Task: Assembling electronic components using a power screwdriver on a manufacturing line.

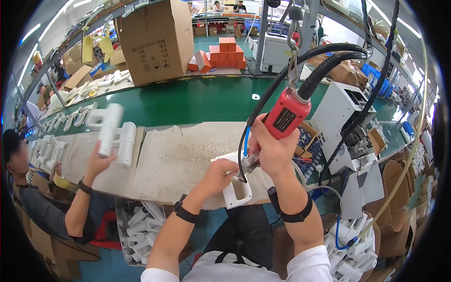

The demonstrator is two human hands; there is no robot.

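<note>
My right hand [277,152] is wrapped around a red power screwdriver [287,113] that hangs from a chain. Its metal front end [250,162] points down at a white plastic housing [238,195] with an oblong opening, lying at the bench's near edge. Over that housing, my left hand [218,176] is closed, thumb and fingers pinched together beside the screwdriver's tip. What sits between those fingertips is too small to make out. Black bands circle both my forearms.
At left, a co-worker's hand [97,160] lifts a white handled housing [107,129]; another white housing [126,144] lies beside it. Below stands a bin of white parts [138,230]. Black cables [324,49] hang at right, near a grey-white machine [340,124]. Beyond is a green belt [188,101].
</note>
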